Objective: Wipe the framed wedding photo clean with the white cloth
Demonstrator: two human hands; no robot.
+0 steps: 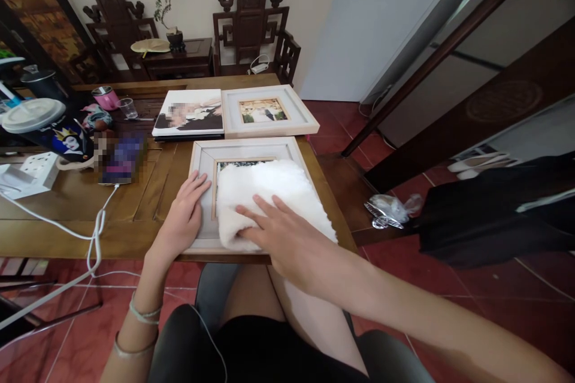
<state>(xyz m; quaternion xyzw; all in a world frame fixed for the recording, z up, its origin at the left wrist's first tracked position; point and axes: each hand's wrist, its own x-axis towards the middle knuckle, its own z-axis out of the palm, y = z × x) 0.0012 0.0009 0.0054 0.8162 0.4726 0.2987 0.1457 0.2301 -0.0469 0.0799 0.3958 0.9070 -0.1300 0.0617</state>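
Under everything spreads a wooden table (135, 242); on it lies a pale picture frame (256, 149), then a fluffy white cloth (294, 182) beneath the flat-spread right hand (287, 236). The left hand (186, 206), fingers extended, rests on the frame's border.

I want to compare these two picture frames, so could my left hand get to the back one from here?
Probably yes: your left hand appears to hold nothing and rests on the near frame's edge. The back frame lies just beyond, with nothing tall between.
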